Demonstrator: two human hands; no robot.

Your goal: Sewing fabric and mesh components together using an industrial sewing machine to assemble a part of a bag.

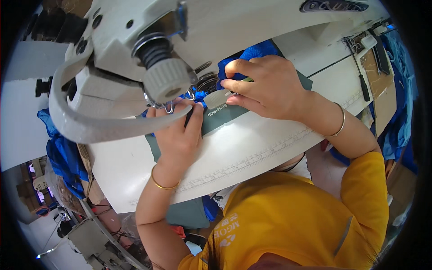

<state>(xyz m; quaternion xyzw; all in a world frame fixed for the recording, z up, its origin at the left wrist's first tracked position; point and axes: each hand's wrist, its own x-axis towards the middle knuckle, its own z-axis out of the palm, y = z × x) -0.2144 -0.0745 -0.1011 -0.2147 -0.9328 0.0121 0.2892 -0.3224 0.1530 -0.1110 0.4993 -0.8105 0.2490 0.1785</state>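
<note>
While both hands (225,110) press flat, the green band (225,114) seems pinned; fingers curled.

Bright, even light is filling the scene, seeming to come from above and from the left, where a pale, washed-out area is glowing near the picture's edge. The white tabletop (252,148) is reflecting strongly, nearly bleaching out its printed ruler marks. The sewing machine (148,58) is looming close to the lens and looking slightly soft, and it is casting a soft shadow over the cloth (225,114) beneath it. The left hand (177,135) and right hand (265,85) are showing sharp, with little motion blur. Fisheye distortion is bending the tabletop's straight edge into a curve, and a black vignette is ringing the corners. The floor clutter at lower left is appearing dim and smeared.
</note>
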